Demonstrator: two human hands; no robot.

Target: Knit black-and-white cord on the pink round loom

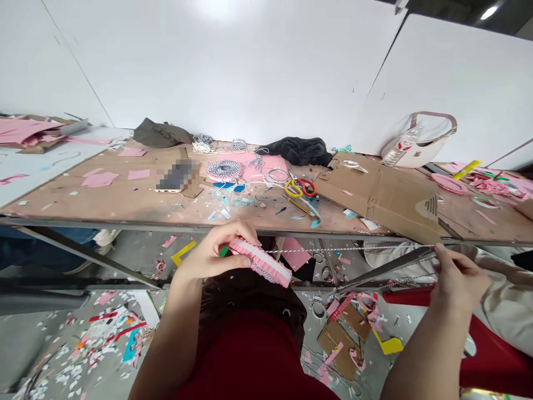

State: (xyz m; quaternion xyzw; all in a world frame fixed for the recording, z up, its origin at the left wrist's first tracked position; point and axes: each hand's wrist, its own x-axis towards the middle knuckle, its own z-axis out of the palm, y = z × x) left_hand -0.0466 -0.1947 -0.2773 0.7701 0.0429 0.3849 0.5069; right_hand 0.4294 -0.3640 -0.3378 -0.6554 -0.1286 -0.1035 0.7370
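My left hand (227,250) is closed around a pink ruffled piece (261,262) with a white band along its edge, held above my lap and tilted down to the right. A black-and-white twisted cord (333,249) runs taut from this piece to my right hand (458,278), far out to the right. There the thumb and fingers pinch the cord, and more of it hangs in a loop back toward the left. The inner side of the pink piece is mostly hidden, though some cord shows along its lower edge.
Along the table lie a coiled cord piece (225,170), scissors (300,187), a phone (171,178), a black cloth (297,151) and cardboard (391,197). A bottle (403,145) leans by a white bag (425,150). Paper scraps (79,355) litter the floor. Someone's light trousers (503,289) show at right.
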